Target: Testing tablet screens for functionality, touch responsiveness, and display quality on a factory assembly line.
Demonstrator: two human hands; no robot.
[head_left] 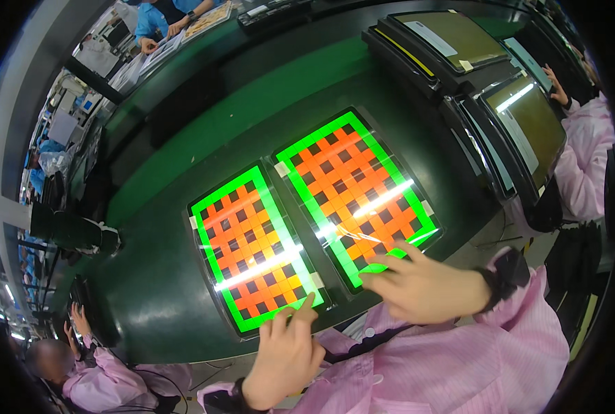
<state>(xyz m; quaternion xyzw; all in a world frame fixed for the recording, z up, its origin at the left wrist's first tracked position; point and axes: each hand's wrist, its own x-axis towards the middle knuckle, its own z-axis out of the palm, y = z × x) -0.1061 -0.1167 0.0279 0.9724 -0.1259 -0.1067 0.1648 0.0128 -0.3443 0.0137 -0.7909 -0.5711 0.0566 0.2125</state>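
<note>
Two flat rectangular panels lie side by side on a dark green table, each with a bright green border around a red-orange grid broken by black squares. Glossy reflections cross both. On the near edge of the left panel [242, 238] rest the fingertips of my left hand [285, 355], its index finger stretched out and the others bent. My right hand [428, 283] has its fingers spread over the near edge of the right panel [352, 181], touching it. Nothing shows in either hand. Small pale tabs sit on the panels' sides.
The green tabletop [149, 262] surrounds the panels. Stacked black trays with olive-coloured sheets [452, 41] stand at the far right, with another such stack [525, 131] nearer. Co-workers are at the right, the lower left and across the table. A dark object [76, 231] juts in at the left.
</note>
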